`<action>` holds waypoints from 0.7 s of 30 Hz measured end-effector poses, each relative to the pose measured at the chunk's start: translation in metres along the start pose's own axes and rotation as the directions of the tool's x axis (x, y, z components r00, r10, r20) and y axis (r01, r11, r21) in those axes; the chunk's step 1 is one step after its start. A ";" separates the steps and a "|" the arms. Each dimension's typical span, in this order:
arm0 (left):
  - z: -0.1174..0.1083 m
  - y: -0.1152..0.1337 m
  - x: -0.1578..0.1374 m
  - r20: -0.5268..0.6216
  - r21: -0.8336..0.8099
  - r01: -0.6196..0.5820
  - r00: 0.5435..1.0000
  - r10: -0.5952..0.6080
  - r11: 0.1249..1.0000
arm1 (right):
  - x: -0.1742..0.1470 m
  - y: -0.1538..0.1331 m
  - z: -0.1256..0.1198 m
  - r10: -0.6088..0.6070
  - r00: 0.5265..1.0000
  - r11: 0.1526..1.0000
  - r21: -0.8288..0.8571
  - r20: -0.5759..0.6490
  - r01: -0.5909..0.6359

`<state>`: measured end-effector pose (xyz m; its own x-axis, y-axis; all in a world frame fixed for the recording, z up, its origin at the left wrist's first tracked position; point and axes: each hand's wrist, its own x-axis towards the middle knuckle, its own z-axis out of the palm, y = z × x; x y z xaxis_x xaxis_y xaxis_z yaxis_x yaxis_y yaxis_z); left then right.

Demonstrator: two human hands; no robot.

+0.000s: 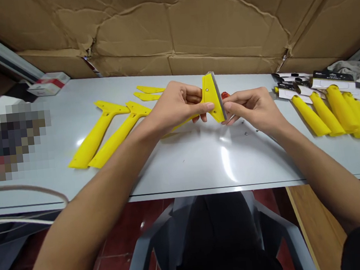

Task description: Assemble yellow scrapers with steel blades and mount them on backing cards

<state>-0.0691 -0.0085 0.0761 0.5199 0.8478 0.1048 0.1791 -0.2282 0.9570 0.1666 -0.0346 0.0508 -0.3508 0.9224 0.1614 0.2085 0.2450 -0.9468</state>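
My left hand (180,103) is closed round a yellow scraper (211,93), thumb on the flat face of its head. The scraper's head stands roughly upright, and its handle runs back under my hand to the lower left. Along the right side of the head runs a dark, thin blade edge (219,95). My right hand (254,108) is closed, with thumb and fingertips pinching at that edge; its fingers partly hide what they grip. Just below the right hand lie several small screws (246,133). A red object (225,94) shows partly behind the right fingers.
Two yellow scraper handles (103,134) lie left of my arm, with two flat yellow plates (148,89) behind them. Packaged yellow scrapers (340,111) with black-and-white cards lie at the right. A small red-and-white box (49,84) stands back left. Cardboard (170,30) walls the rear.
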 end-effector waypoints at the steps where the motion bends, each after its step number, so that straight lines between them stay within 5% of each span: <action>1: 0.000 -0.001 0.000 0.001 -0.002 -0.001 1.000 0.001 1.000 | 0.000 0.001 0.000 0.000 1.000 1.000 0.002 -0.004 0.000; 10: 0.002 0.000 -0.001 -0.039 0.068 -0.036 0.998 0.038 0.997 | -0.002 0.008 0.009 -0.061 0.987 0.998 0.016 -0.151 0.064; 21: 0.006 0.001 -0.001 -0.047 0.099 -0.056 0.997 0.061 0.993 | 0.000 0.004 0.002 0.023 1.000 0.999 0.041 -0.003 -0.023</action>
<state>-0.0649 -0.0124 0.0752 0.4899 0.8539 0.1757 0.2316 -0.3218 0.9180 0.1653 -0.0340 0.0466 -0.3429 0.9289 0.1401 0.1794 0.2111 -0.9609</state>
